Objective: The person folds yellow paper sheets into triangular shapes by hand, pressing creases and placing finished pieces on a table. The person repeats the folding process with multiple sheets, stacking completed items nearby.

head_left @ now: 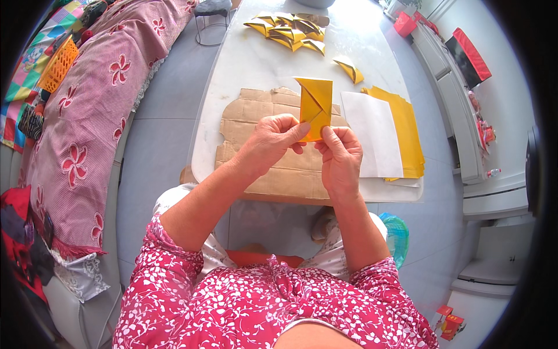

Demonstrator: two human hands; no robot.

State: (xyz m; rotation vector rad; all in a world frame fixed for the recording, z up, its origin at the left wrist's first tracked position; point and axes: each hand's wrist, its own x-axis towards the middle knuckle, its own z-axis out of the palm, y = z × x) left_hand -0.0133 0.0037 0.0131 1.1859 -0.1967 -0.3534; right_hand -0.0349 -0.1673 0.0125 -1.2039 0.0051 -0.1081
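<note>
Both hands hold one piece of folded yellow paper (320, 98) upright above a flattened sheet of brown cardboard (244, 118). My left hand (279, 137) pinches its lower left corner between thumb and fingers. At the lower right corner, my right hand (341, 152) grips it the same way. Diagonal folds cross the paper's face, and a pointed flap sticks out at its top left. Beyond the cardboard, a single folded yellow paper piece (349, 72) lies on the white table (218, 70). Farther back is a pile of similar folded pieces (290, 31).
Right of the cardboard lie a white paper sheet (375, 135) and a stack of yellow paper (405, 131). A grey stool (212, 8) stands left of the table's far end. A bin with a blue-green liner (396, 237) is on the floor by my right leg.
</note>
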